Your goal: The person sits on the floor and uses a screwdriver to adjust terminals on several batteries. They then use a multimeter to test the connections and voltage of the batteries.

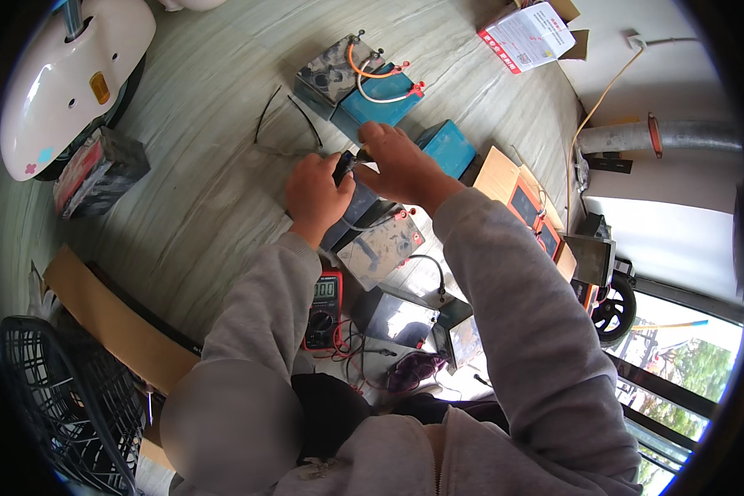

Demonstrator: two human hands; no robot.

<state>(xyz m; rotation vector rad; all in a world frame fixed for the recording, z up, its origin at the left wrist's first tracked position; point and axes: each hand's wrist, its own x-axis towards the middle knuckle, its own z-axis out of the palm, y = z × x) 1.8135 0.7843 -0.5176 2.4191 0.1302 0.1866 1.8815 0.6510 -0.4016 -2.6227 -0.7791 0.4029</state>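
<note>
Both hands meet above a dark battery (356,201). My left hand (318,189) grips a small black part (345,166), perhaps a connector or terminal. Against its other end, my right hand (394,162) holds a tool, mostly hidden by the fingers. A dusty battery (381,245) with red-capped terminals and a grey lead lies just below. Beyond my hands stand a teal battery (381,99) and a dusty grey battery (328,68), with orange and white leads. Another teal battery (446,149) is right of my right hand. A red multimeter (323,310) lies near my left sleeve.
A cardboard box (502,177) holding orange-edged items stands right. Black cables (304,118) lie on the floor ahead. At left are a worn battery (102,173) and a white scooter body (80,80); a black basket (68,397) stands lower left. Another battery (397,316) sits near my body.
</note>
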